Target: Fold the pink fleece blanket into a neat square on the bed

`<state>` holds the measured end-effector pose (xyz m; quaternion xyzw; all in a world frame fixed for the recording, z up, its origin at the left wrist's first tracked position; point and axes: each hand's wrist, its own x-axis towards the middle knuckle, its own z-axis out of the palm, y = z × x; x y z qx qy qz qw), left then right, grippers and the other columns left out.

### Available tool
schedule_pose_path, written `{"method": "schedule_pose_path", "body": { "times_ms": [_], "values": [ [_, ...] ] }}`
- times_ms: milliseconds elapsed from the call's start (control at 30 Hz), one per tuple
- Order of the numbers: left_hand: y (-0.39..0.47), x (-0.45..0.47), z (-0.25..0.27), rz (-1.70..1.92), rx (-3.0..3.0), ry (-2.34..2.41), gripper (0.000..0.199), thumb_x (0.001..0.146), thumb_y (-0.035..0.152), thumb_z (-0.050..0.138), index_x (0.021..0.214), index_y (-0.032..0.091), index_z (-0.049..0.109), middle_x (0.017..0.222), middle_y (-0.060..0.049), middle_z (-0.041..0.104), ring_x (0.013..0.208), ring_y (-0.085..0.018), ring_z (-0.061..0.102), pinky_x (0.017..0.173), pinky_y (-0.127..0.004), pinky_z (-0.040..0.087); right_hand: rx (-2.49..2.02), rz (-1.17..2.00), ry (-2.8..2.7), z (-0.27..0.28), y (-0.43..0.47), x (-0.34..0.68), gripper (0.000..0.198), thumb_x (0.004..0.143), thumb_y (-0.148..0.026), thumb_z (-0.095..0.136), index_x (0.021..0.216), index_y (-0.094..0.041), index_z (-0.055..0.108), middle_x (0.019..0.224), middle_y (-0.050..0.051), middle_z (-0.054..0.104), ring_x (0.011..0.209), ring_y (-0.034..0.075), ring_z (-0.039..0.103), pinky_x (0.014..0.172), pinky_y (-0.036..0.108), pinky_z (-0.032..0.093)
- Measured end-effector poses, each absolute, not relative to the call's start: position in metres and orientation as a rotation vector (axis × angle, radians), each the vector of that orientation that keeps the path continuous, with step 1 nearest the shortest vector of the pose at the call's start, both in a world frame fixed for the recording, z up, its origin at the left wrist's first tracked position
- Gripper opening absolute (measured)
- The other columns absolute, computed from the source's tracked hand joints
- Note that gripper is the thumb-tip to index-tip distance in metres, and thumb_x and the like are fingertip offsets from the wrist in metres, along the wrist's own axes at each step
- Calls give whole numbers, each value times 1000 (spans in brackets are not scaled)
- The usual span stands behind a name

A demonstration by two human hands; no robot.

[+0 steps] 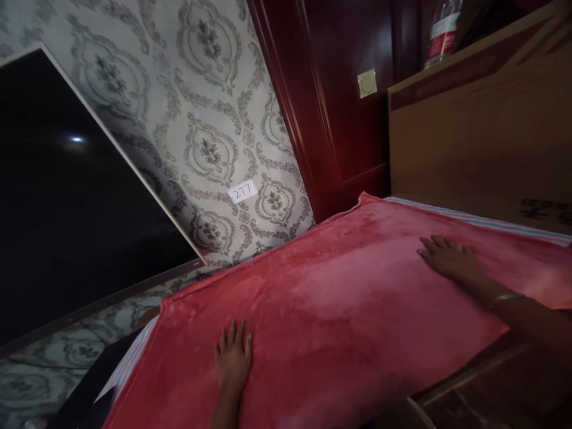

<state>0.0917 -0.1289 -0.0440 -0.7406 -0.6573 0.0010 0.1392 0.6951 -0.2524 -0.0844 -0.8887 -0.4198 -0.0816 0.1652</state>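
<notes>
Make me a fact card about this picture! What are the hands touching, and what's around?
Left hand: flat on a pinkish-red, soft-looking cloth
Right hand: palm down on the same cloth, thin silvery bracelet at wrist
Cloth's edges: pale striped fabric peeking out
Beyond right hand: big brown cardboard box
Wall: grey-patterned wallpaper, white paper label reading 277
Picture's left: large black flat panel
</notes>
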Motion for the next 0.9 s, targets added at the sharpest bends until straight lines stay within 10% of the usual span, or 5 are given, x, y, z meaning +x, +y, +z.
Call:
{"method": "schedule_pose_path", "body": {
  "times_ms": [367, 533, 900],
  "values": [
    [-102, 166, 3, -104, -2408, -1839, 51, 102, 28, 30, 139, 14, 62, 146, -13, 61, 137, -23, 54, 118, -37, 36, -1948, -98, -1942, -78, -128, 502, 56, 98, -41, 34, 146, -22, 55, 155, 12, 46, 144, 29, 40, 115, 51, 35],
    [-76, 267, -4, -138, -2589, -1726, 56, 102, 30, 38, 158, 21, 40, 166, -9, 32, 154, -26, 28, 124, -49, 26, -1859, -71, -2032, -81, -99, 473, 49, 101, -54, 27, 144, -52, 49, 157, -14, 41, 144, 19, 40, 117, 43, 34],
    [-61, 285, -37, 66, -2652, -1716, 59, 104, 40, 31, 161, 27, 30, 170, -5, 19, 158, -29, 14, 125, -58, 17, -2439, -22, -1417, -63, -136, 737, 58, 97, -41, 39, 149, -18, 54, 158, 19, 39, 145, 40, 36, 114, 66, 28]
  ]
}}
